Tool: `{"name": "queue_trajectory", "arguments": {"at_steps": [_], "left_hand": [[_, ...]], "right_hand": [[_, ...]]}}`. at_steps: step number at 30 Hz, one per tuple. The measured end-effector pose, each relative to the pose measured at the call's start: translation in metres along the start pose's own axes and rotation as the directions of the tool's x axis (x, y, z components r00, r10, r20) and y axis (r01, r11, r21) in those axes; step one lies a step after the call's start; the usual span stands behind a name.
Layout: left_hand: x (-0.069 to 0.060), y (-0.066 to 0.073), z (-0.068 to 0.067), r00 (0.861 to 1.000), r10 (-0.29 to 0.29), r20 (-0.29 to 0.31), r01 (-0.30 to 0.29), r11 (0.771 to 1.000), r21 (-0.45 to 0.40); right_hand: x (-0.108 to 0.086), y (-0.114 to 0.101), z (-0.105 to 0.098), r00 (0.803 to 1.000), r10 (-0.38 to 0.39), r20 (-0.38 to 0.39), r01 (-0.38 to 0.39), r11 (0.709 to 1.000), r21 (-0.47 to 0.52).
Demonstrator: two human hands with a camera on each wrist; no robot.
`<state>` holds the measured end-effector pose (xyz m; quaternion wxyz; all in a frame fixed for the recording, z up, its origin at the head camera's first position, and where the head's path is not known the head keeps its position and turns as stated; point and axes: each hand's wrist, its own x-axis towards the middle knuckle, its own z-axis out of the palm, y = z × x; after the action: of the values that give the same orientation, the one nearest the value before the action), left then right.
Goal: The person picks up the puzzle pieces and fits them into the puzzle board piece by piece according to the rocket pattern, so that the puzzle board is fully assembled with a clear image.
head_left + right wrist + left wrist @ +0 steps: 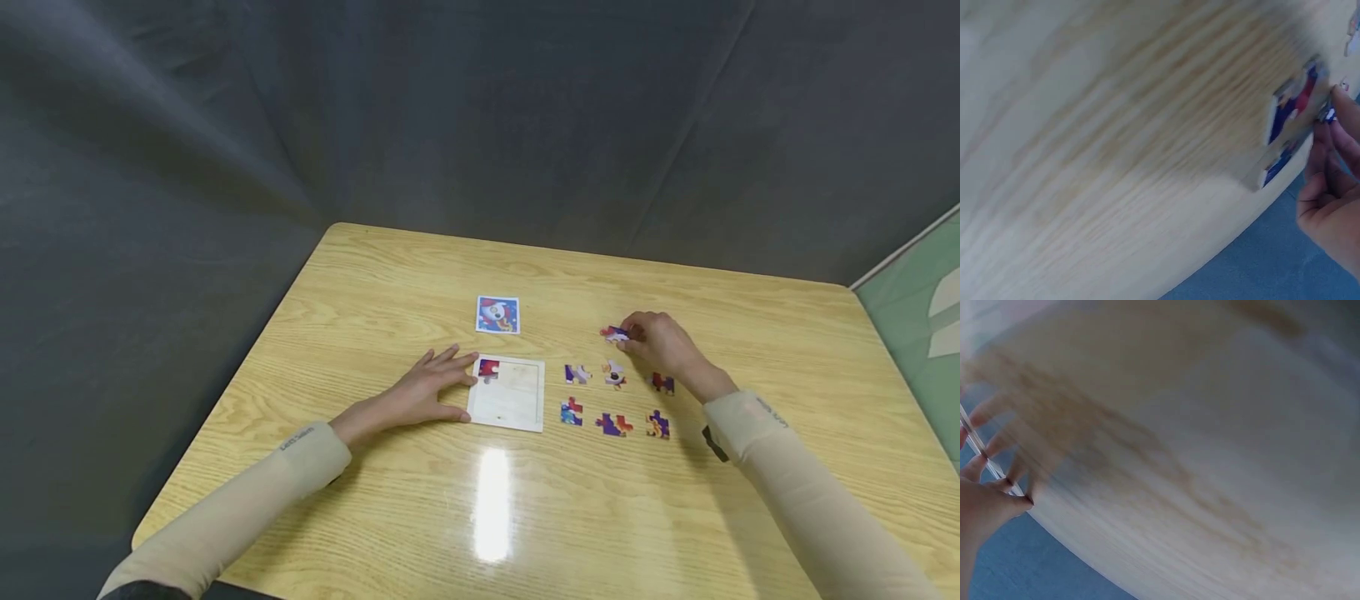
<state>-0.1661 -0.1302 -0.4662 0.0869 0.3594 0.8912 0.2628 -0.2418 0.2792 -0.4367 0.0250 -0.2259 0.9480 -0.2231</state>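
Note:
My left hand [420,397] rests at the left edge of a pale wooden puzzle tray [506,408], its spread fingers and thumb touching the rim. A red and purple jigsaw piece [488,367] lies in the tray's upper left corner. To the right, my right hand [666,343] pinches another jigsaw piece [613,333], coloured red, white and purple, between thumb and fingers. In the right wrist view only a sliver of that held piece [1329,115] shows. Below this hand, several loose jigsaw pieces [614,425] lie in two rough rows.
A small picture card [498,315] of a white rocket lies behind the tray. The wooden table [375,292] has a dark curtain [525,125] along its far side. Glare [492,508] shows on the tabletop in front of the tray.

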Motion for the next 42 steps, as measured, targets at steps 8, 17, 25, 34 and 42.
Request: {"name": "queue_trajectory", "arguments": {"at_steps": [8,17,25,34,42], "left_hand": [[0.002,0.0,0.0,1.0,0.004,-0.005,-0.004,1.0,0.0],[0.006,-0.002,0.002,1.0,0.017,-0.002,-0.017,1.0,0.014],[0.006,-0.003,0.001,1.0,0.013,0.0,-0.013,1.0,0.002],[0.006,-0.004,0.001,1.0,0.017,-0.005,-0.017,1.0,-0.005],[0.006,-0.004,0.001,1.0,0.014,-0.003,-0.014,1.0,-0.003]], "right_hand": [[0.002,0.006,0.004,0.996,-0.09,-0.029,0.087,0.994,-0.073],[0.005,0.004,0.006,0.936,-0.325,-0.137,0.285,0.926,-0.248],[0.011,-0.029,0.012,0.874,-0.445,-0.194,0.399,0.887,-0.235],[0.023,-0.073,0.036,0.849,-0.507,-0.15,0.483,0.859,-0.171],[0.026,-0.104,0.05,0.893,-0.45,-0.021,0.444,0.886,-0.135]]}}
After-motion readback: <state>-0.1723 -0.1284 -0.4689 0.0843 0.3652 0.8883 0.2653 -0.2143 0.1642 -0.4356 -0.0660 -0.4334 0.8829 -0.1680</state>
